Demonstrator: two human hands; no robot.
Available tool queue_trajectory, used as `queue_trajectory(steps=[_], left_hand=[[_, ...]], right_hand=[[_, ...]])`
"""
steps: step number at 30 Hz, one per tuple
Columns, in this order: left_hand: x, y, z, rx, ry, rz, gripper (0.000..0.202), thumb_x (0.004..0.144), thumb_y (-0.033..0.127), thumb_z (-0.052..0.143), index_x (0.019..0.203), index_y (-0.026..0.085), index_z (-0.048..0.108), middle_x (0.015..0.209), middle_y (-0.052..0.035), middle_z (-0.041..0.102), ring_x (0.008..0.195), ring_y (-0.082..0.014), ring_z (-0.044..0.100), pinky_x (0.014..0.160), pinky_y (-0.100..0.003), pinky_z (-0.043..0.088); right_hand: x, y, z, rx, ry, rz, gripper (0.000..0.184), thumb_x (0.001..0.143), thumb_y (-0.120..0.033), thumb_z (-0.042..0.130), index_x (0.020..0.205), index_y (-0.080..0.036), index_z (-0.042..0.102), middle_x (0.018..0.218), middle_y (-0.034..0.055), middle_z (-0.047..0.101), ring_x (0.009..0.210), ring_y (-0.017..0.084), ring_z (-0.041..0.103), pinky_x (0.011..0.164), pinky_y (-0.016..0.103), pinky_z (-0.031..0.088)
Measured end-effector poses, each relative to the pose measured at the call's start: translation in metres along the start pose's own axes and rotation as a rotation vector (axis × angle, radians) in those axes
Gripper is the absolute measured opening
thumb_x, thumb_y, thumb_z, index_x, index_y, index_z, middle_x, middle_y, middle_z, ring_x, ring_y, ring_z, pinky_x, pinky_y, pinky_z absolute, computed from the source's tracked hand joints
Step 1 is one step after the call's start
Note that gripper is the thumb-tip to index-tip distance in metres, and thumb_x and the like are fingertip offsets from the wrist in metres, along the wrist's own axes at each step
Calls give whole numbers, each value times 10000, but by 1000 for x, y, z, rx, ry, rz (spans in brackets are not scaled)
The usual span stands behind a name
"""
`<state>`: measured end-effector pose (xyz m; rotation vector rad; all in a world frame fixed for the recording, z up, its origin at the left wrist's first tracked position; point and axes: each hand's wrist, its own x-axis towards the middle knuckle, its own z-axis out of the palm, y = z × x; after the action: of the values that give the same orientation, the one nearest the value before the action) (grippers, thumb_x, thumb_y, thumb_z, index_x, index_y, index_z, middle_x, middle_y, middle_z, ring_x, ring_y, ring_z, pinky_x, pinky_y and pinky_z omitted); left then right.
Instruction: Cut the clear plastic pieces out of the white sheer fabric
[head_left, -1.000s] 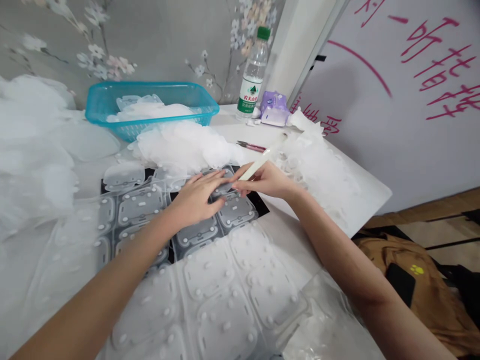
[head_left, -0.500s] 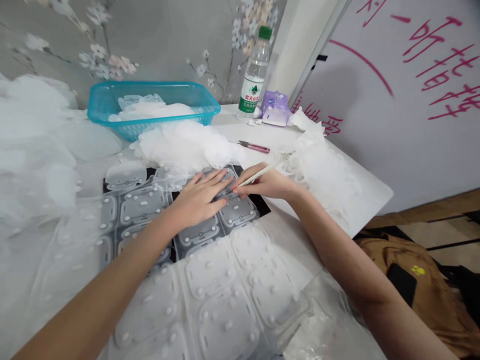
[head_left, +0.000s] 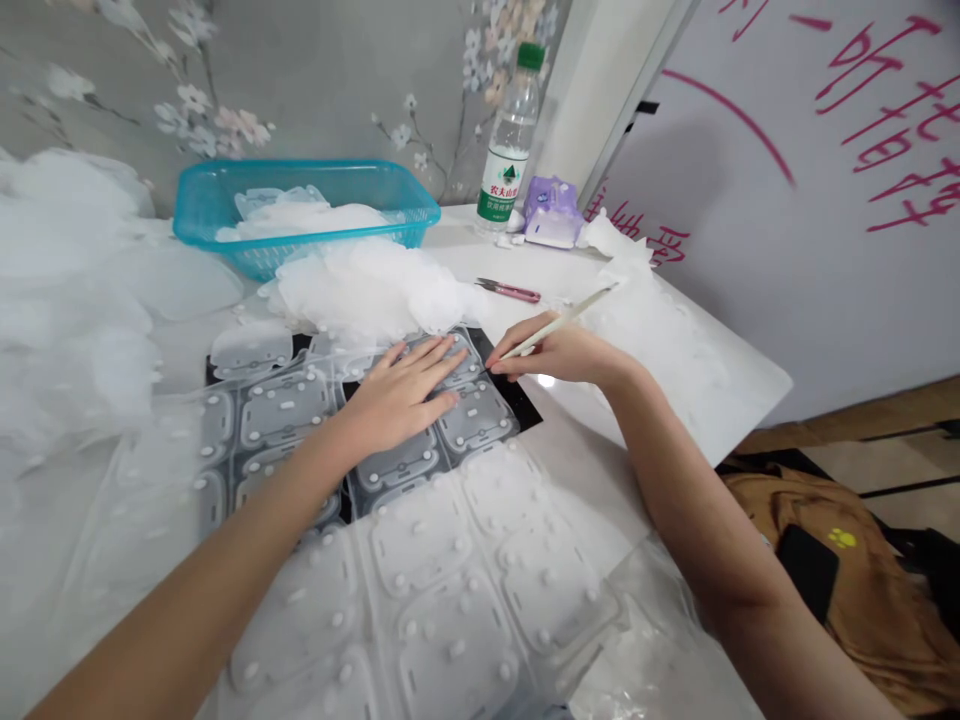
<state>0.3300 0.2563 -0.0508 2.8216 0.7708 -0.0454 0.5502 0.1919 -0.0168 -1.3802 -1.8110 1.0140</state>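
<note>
The left hand [head_left: 401, 392] lay flat and open, fingers spread, on a studded clear plastic sheet [head_left: 420, 540], hiding what lay beneath the palm. The right hand [head_left: 559, 355] pinched a thin pale stick [head_left: 559, 322], its lower end hard to make out. Small scissors [head_left: 508, 291] lay just beyond, and a blue basket [head_left: 300, 166] stood farther off, past the left hand.

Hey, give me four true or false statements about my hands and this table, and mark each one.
1. The right hand holds a slim white stick. True.
2. The left hand grips the pink-handled scissors. False: it rests flat on a moulded clear plastic sheet, and the scissors lie on the table.
3. The blue basket holds white plastic sheets. True.
4. The water bottle lies on its side. False: it stands upright.
</note>
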Motion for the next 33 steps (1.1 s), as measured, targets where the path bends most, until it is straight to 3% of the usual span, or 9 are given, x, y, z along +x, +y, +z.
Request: queue_trajectory(steps=[4,9,15,21,27,33], left_hand=[[-1,0,0,13,24,17,746,864,629,348,1466,207,221,1544,-63,166,1420,-224,167,1143,-452,109],[-2,-2,0,-16,-6,35,869,800,745,308,1475,212,185,1553,-57,124,1426,-231,138,1151,-439,83],[-1,-3,-1,-38,-27,31,910,768,774,325,1480,232,158,1558,-50,109,1427,-243,128,1151,-435,67],[-1,-3,-1,-59,-22,45,917,766,778,321,1483,238,134,1557,-60,111,1429,-237,122,1148,-441,66],[-1,-5,2,-66,-2,51,909,758,784,327,1475,246,177,1556,-57,123,1428,-240,130,1149,-446,79],[-1,-3,1,-56,-12,20,919,758,786,321,1474,227,183,1554,-56,120,1428,-234,128,1148,-459,87]], right_hand=[[1,-4,6,67,26,-7,162,730,-258,691,819,-124,712,714,35,691,592,107,646,545,202,540],[11,2,18,169,-107,66,210,714,-275,710,838,-105,709,809,53,703,612,101,645,585,207,549],[19,12,24,272,-123,63,249,694,-295,732,842,-98,702,728,34,690,588,90,624,561,195,535],[25,13,26,238,-165,57,242,704,-277,723,857,-90,704,706,36,689,576,89,615,536,187,520],[32,-1,16,134,-282,43,185,733,-234,690,852,-93,700,711,30,681,602,92,619,552,190,524],[22,-7,-2,-23,-263,110,165,747,-255,675,830,-114,696,678,16,667,605,96,630,544,182,517]])
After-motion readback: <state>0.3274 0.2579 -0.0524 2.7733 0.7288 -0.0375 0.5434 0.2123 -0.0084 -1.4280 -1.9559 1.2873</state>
